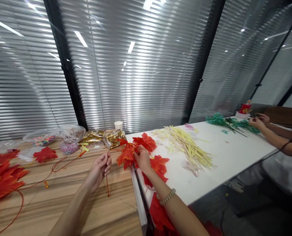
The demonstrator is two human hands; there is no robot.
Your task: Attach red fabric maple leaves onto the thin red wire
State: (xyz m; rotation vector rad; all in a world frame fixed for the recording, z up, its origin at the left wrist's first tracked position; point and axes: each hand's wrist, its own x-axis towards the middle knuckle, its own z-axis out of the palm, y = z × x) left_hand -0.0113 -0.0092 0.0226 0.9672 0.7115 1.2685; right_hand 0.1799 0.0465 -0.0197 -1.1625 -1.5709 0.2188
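Note:
Pinched between the fingers of my left hand (100, 170) is a thin red cord (107, 188), its end hanging down over the wood table. To the right, my right hand (143, 159) is closed at a cluster of red artificial maple leaves (126, 155), where the cord loops in. Its fingertips are partly hidden behind the leaves. More red leaves (160, 165) spread beside and below my right wrist, some hanging off the table edge. Further left, other red maple leaves (3, 180) lie on the wood with a long loose cord (54, 168).
Gold packets (94, 137), a paper cup (118, 125) and plastic bags of small coloured pieces (44, 140) stand along the back. Yellow strips (189, 144) lie on the white table (224, 164). A co-worker's hands (259, 122) are at the far right, near green artificial stems (230, 124).

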